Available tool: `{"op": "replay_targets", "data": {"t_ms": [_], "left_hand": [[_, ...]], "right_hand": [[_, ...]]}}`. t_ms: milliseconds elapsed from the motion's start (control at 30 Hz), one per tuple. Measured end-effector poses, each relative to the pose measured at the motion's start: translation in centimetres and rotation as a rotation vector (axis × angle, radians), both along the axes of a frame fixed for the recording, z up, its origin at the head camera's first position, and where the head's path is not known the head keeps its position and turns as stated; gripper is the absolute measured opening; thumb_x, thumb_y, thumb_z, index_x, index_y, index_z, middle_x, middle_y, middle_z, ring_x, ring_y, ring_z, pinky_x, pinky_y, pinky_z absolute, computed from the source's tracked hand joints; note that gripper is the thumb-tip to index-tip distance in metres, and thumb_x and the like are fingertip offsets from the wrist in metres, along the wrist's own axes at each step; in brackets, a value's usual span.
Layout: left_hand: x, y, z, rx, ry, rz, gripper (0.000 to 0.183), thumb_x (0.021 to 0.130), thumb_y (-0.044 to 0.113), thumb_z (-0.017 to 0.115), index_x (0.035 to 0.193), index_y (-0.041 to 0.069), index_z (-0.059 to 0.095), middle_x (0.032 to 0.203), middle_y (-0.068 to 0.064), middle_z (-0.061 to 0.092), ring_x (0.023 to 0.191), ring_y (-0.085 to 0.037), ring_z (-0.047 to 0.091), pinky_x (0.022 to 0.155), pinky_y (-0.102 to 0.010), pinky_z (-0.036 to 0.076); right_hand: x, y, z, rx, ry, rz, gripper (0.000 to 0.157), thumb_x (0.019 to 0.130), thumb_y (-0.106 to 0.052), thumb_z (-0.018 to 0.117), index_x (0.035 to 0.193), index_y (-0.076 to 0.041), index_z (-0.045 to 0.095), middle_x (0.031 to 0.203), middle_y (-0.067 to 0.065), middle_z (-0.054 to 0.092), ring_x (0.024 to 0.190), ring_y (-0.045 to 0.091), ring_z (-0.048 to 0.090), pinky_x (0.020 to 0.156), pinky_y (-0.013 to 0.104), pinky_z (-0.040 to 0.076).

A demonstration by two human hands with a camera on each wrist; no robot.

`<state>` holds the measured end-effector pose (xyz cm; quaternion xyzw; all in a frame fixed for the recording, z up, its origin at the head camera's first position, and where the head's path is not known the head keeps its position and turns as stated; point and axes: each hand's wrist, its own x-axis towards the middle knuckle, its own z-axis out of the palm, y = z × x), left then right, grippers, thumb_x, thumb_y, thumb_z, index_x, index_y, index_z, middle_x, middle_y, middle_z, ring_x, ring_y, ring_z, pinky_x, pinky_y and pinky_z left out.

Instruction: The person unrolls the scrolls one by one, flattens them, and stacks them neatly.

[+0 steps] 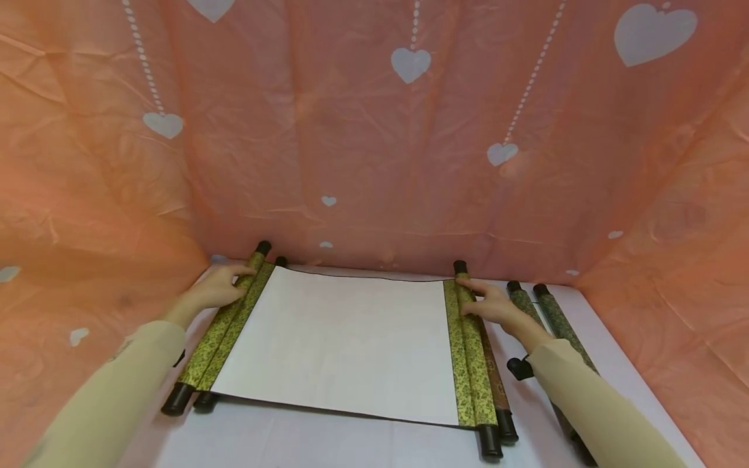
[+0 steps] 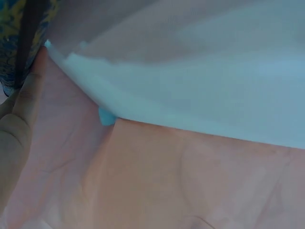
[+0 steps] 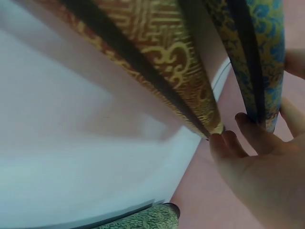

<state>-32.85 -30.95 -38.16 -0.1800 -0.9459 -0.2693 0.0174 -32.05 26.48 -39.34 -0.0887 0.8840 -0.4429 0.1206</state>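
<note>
A hanging scroll with a blank white sheet (image 1: 345,344) lies spread between two rollers in yellow-green patterned brocade with black knobs. Near its far end, the left roller (image 1: 207,344) is gripped by my left hand (image 1: 219,286). My right hand (image 1: 494,304) holds the right roller (image 1: 478,377) at its upper part, thumb toward me. In the right wrist view, fingers and thumb straddle that roller (image 3: 267,62), with fingertips right at the end of a brown-gold brocade scroll (image 3: 171,62). The left wrist view shows only part of the hand (image 2: 19,119) against the brocade (image 2: 24,33).
The brown scroll (image 1: 496,377) lies partly under the right roller. Two dark green scrolls (image 1: 556,318) lie farther right, partly hidden by the right forearm. Another black knob (image 1: 205,402) shows beside the left roller. Pink cloth with hearts (image 1: 351,162) borders the white table (image 1: 281,442).
</note>
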Motion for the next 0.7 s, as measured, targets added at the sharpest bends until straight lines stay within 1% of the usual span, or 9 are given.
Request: {"op": "replay_targets", "data": {"t_ms": [133,200,300,400,467,533,567,633,700], "left_hand": [[-0.6,0.0,-0.6,0.005,-0.036,0.021,0.05,0.091,-0.005,0.056,0.14,-0.015,0.054,0.133,-0.042,0.054,0.047,-0.009,0.031,0.049,-0.029,0.035],[-0.8,0.0,-0.9,0.003,-0.051,0.033,0.05,0.092,-0.005,0.055,0.14,-0.015,0.054,0.134,-0.043,0.053,0.047,-0.01,0.032,0.05,-0.029,0.036],[-0.8,0.1,-1.1,-0.012,-0.078,0.055,0.049,0.094,-0.004,0.054,0.142,-0.014,0.052,0.139,-0.045,0.049,0.05,-0.015,0.039,0.055,-0.033,0.039],[-0.6,0.2,-1.2,-0.039,-0.085,0.078,0.048,0.096,-0.002,0.056,0.143,-0.012,0.053,0.143,-0.045,0.045,0.072,-0.029,0.055,0.069,-0.04,0.045],[-0.5,0.2,-1.4,-0.048,-0.076,0.085,0.048,0.095,-0.003,0.057,0.142,-0.012,0.054,0.143,-0.045,0.046,0.089,-0.038,0.058,0.076,-0.046,0.046],[-0.5,0.2,-1.5,-0.053,-0.059,0.088,0.048,0.095,-0.003,0.058,0.141,-0.011,0.055,0.141,-0.044,0.047,0.098,-0.04,0.056,0.08,-0.047,0.045],[-0.6,0.2,-1.7,-0.045,-0.06,0.088,0.048,0.095,-0.004,0.058,0.142,-0.012,0.054,0.141,-0.045,0.047,0.093,-0.039,0.057,0.077,-0.046,0.046],[-0.7,0.1,-2.0,-0.031,-0.061,0.087,0.048,0.095,-0.005,0.057,0.142,-0.012,0.053,0.141,-0.046,0.046,0.075,-0.032,0.056,0.069,-0.041,0.046],[-0.7,-0.1,-2.3,-0.017,-0.072,0.084,0.049,0.096,-0.005,0.055,0.144,-0.013,0.051,0.141,-0.047,0.045,0.058,-0.021,0.047,0.06,-0.035,0.043]], "right_hand": [[-0.3,0.0,-0.3,0.005,-0.043,0.006,0.081,0.093,-0.009,0.068,0.165,-0.01,0.031,0.168,0.032,0.011,0.148,0.05,0.023,0.092,0.054,0.038],[-0.4,-0.1,-0.4,0.015,-0.053,0.007,0.081,0.093,-0.01,0.067,0.165,-0.011,0.03,0.168,0.032,0.01,0.149,0.051,0.021,0.097,0.058,0.038],[-0.4,-0.2,-0.4,0.027,-0.06,0.01,0.08,0.094,-0.011,0.067,0.165,-0.012,0.03,0.168,0.032,0.01,0.153,0.053,0.013,0.105,0.063,0.036],[-0.5,-0.2,-0.5,0.036,-0.063,0.013,0.079,0.095,-0.011,0.066,0.165,-0.012,0.03,0.168,0.033,0.011,0.153,0.054,0.013,0.109,0.066,0.035],[-0.6,-0.2,-0.5,0.042,-0.066,0.014,0.078,0.096,-0.011,0.065,0.165,-0.012,0.03,0.168,0.033,0.011,0.152,0.054,0.013,0.11,0.067,0.034],[-0.6,-0.3,-0.5,0.051,-0.068,0.018,0.078,0.096,-0.011,0.064,0.166,-0.012,0.029,0.168,0.033,0.011,0.152,0.055,0.013,0.111,0.069,0.032],[-0.6,-0.3,-0.5,0.053,-0.07,0.019,0.077,0.097,-0.012,0.064,0.166,-0.012,0.029,0.168,0.033,0.01,0.152,0.055,0.012,0.112,0.069,0.031],[-0.6,-0.3,-0.5,0.051,-0.075,0.022,0.077,0.098,-0.012,0.064,0.166,-0.012,0.028,0.168,0.032,0.01,0.153,0.054,0.011,0.114,0.071,0.028],[-0.6,-0.4,-0.5,0.056,-0.078,0.035,0.076,0.099,-0.013,0.063,0.166,-0.012,0.027,0.168,0.032,0.009,0.153,0.054,0.01,0.115,0.071,0.026]]}}
